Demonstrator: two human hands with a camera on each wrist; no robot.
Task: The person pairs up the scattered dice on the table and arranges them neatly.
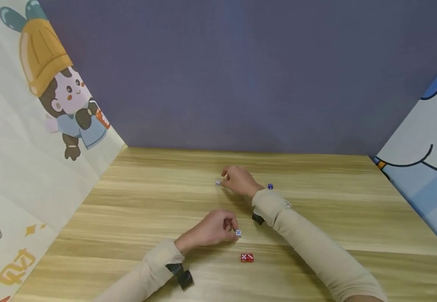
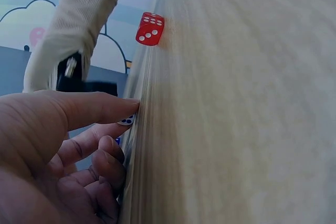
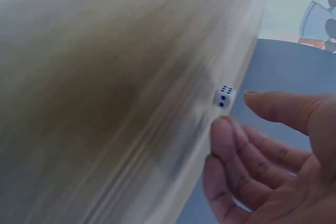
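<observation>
My left hand (image 1: 214,228) pinches a white die with blue dots (image 1: 238,233) between thumb and forefinger, down at the tabletop. In the left wrist view the fingertips cover most of that die (image 2: 126,120). Farther back, my right hand (image 1: 239,180) is beside a second white die (image 1: 218,182). Its thumb and forefinger are spread apart in the right wrist view, with that die (image 3: 224,97) just past the fingertips and nothing held. Two red dice (image 1: 247,258) sit side by side in front of the left hand. A dark blue die (image 1: 270,186) lies by the right wrist.
The wood-grain tabletop (image 1: 158,193) runs back to a plain grey-blue panel (image 1: 218,75). Cartoon-printed sheets (image 1: 14,126) stand along the left and right sides. My right forearm (image 1: 316,247) crosses the table's right half.
</observation>
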